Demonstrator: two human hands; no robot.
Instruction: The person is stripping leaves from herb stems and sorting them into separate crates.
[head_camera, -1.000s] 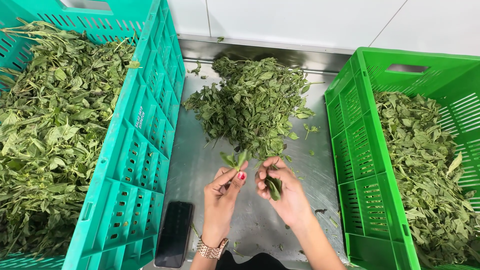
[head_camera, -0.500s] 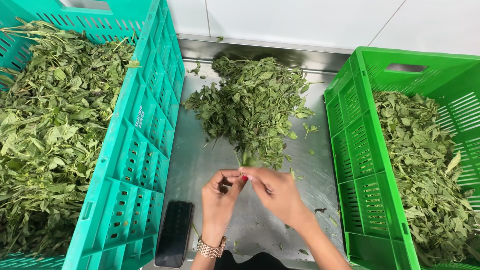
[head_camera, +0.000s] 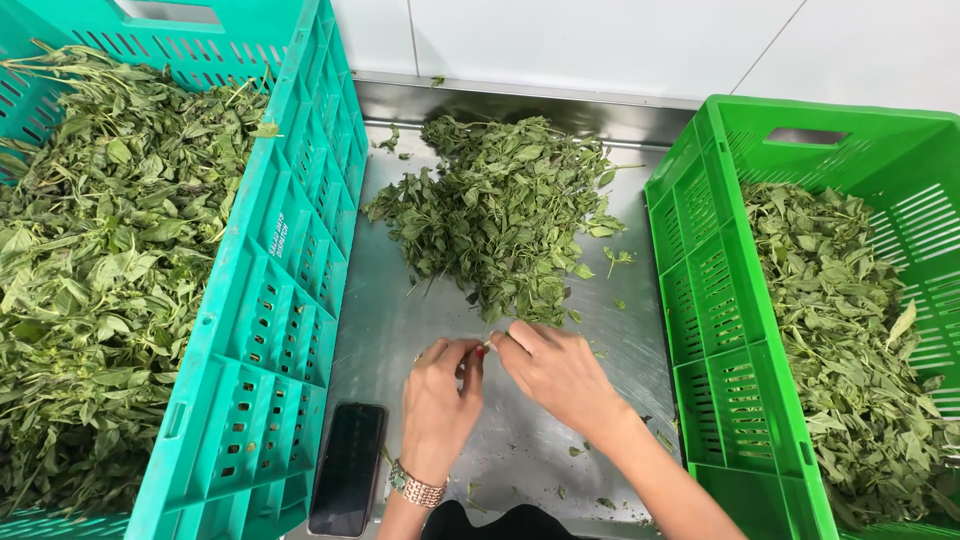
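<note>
Steel desk (head_camera: 400, 330), brushed and reflective, runs up the middle of the view between two plastic crates. At 9 o'clock stands a teal crate (head_camera: 270, 330) with slotted walls, heaped close to the rim with long-stemmed leafy greens (head_camera: 100, 260), stalks and leaves tangled together. At 3 o'clock stands a bright green crate (head_camera: 720, 330), also slotted, holding loose plucked leaves (head_camera: 850, 340) with few stems showing, the level lower than in the teal one. At 12 o'clock on the bare desk lies a loose pile of herb sprigs (head_camera: 505, 215), reaching nearly to the back edge under the white tiled wall (head_camera: 600, 40). At 6 o'clock the two hands meet just below that pile: left hand (head_camera: 440, 405), with a metal bracelet watch (head_camera: 415, 487) at the wrist, and right hand (head_camera: 555, 375), fingertips touching. Fingers of both hands are pinched together on a small stem piece (head_camera: 487, 344), mostly hidden between them. A black phone (head_camera: 347, 468) lies face up at 7 o'clock, just beside the teal crate's wall. Scattered leaf scraps (head_camera: 580, 450) dot the desk near 5 o'clock.
</note>
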